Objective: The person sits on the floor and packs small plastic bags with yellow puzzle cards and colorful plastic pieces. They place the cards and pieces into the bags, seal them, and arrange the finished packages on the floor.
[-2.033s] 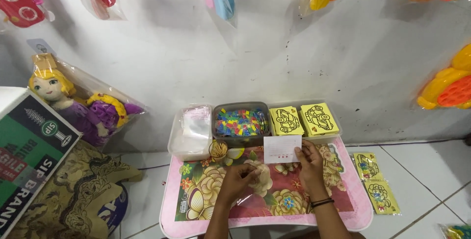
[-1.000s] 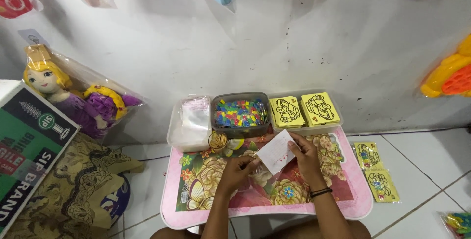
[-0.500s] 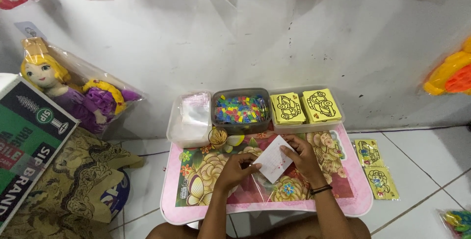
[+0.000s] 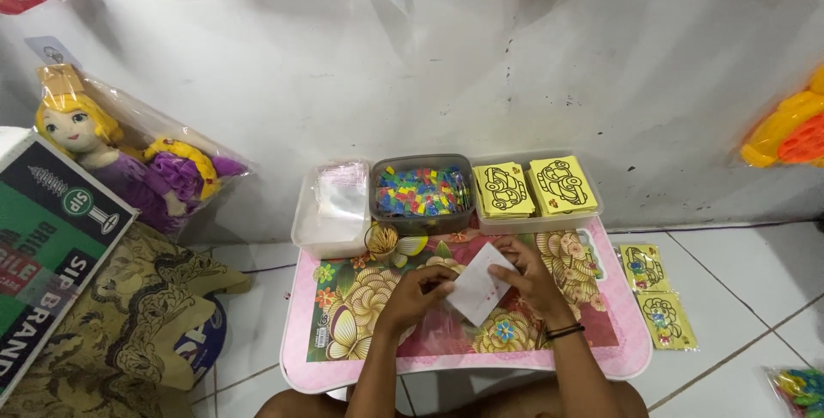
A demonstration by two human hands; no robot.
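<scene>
Over the small pink table (image 4: pixel 631 345) with a flowered top, both my hands hold one small white card or bag (image 4: pixel 479 284). My left hand (image 4: pixel 418 291) pinches its left corner. My right hand (image 4: pixel 525 274), with a dark band at the wrist, grips its right side. Just beyond my hands stand a grey tub of small many-coloured pieces (image 4: pixel 421 191), a clear tub of small clear bags (image 4: pixel 336 203), and a clear tray with two stacks of yellow picture cards (image 4: pixel 532 186).
A packaged doll (image 4: pixel 120 156) leans on the white wall at the left, above a green and black box (image 4: pixel 43 246) and a patterned cloth (image 4: pixel 120 332). Two yellow cards (image 4: pixel 657 293) lie on the tiled floor at the right. Bagged toys hang on the wall.
The white piece came down from near the tubs toward me and tilted. My left hand rose from the table and took its left corner.
</scene>
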